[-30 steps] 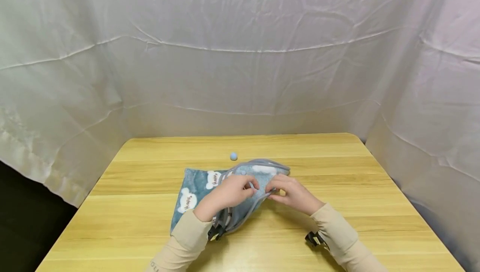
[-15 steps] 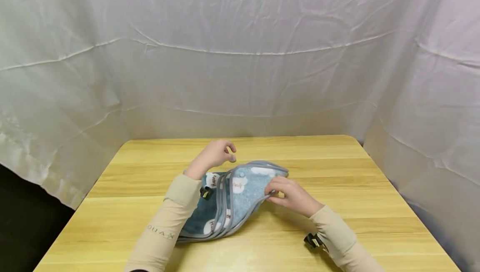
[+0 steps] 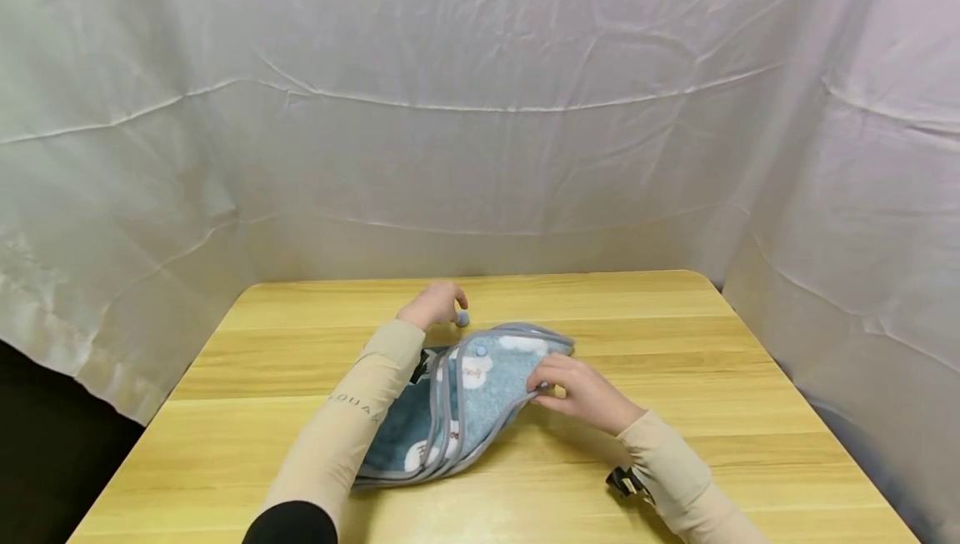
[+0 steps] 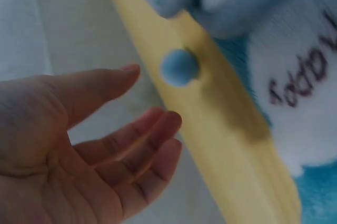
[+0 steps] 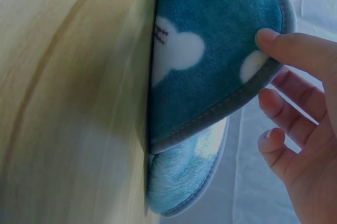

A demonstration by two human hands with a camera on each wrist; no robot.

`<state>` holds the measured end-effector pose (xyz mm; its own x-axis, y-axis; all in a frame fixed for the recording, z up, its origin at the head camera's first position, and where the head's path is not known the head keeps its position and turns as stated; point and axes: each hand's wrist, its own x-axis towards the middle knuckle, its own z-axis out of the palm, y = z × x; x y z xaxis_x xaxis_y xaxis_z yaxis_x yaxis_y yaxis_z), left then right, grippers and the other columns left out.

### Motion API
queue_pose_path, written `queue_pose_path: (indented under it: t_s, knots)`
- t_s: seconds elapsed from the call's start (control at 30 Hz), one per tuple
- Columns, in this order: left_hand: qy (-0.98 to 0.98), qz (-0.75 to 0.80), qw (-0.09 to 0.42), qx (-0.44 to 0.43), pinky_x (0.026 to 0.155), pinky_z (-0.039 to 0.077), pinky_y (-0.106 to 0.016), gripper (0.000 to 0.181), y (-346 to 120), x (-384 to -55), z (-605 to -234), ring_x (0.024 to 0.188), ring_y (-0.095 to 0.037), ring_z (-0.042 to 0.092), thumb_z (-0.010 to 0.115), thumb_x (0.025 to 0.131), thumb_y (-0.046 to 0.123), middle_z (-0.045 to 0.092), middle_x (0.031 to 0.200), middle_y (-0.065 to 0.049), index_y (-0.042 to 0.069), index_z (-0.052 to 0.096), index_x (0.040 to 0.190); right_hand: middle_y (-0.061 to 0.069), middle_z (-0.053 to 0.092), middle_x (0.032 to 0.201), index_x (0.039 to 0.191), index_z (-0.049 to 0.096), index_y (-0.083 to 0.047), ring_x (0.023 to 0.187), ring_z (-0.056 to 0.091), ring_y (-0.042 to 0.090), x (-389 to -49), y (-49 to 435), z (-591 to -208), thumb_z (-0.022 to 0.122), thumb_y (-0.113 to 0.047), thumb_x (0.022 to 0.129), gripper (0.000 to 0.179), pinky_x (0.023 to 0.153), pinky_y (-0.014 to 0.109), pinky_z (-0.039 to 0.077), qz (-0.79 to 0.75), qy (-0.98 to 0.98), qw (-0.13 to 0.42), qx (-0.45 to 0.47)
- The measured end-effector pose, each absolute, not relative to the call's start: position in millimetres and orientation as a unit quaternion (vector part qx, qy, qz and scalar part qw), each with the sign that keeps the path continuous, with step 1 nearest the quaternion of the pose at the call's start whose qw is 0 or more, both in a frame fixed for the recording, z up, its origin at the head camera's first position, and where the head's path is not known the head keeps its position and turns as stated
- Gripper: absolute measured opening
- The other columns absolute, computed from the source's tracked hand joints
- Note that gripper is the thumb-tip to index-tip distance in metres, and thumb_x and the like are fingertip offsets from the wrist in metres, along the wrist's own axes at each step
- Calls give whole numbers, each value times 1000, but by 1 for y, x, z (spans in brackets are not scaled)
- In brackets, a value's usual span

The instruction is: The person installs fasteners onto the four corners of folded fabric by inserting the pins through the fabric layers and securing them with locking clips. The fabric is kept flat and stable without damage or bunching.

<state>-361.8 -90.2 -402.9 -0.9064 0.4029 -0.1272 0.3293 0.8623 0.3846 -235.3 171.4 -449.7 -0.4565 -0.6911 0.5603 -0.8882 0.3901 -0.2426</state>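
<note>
My left hand (image 3: pixel 433 304) reaches over the far side of the table, its fingertips right beside a small light blue ball (image 3: pixel 462 320). In the left wrist view the thumb and fingers stand apart, just short of the ball (image 4: pixel 179 68). A blue plush cloth (image 3: pixel 498 390) with grey piped edges, white patches and "Happy" lettering lies in layers nearer me. A small pale blue round piece (image 3: pixel 481 351) sits on its upper layer. My right hand (image 3: pixel 573 390) pinches the cloth's right edge and lifts it; thumb and fingers grip the grey binding (image 5: pixel 271 74) in the right wrist view.
The wooden table (image 3: pixel 750 444) has rounded far corners. Grey-white fabric curtains (image 3: pixel 495 169) stand behind it and at both sides. A small black device (image 3: pixel 624 481) is strapped under the right wrist.
My left hand has left the cloth, where the small blue round piece now shows, and moved away from me to the ball on the table. The right hand keeps its hold on the edge.
</note>
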Motion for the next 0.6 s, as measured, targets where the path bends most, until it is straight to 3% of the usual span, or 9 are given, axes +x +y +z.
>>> queue_pose_path:
  t_s: [0.2, 0.33, 0.6]
  knots:
    - [955, 165, 137, 204, 105, 44, -43, 32, -93, -371, -415, 130, -32, 50, 64, 92, 3, 60, 134, -13, 8, 67, 124, -7, 67, 91, 91, 67, -17, 84, 61, 6, -235, 170, -448, 81, -4, 74, 25, 79, 23, 53, 262, -814, 184, 485]
    - [954, 161, 151, 202, 106, 44, -44, 34, -94, -371, -418, 131, -33, 49, 61, 92, -1, 59, 135, -14, 7, 66, 124, -8, 67, 91, 91, 67, -18, 85, 61, 5, -235, 168, -447, 81, -4, 74, 25, 82, 25, 54, 259, -817, 181, 483]
    - [961, 133, 152, 190, 85, 51, -38, 24, -93, -371, -423, 96, -23, 58, 59, 93, 1, 65, 119, -12, 8, 69, 113, -8, 66, 90, 91, 67, -17, 83, 60, 4, -235, 167, -447, 81, -4, 75, 25, 80, 23, 53, 258, -816, 178, 485]
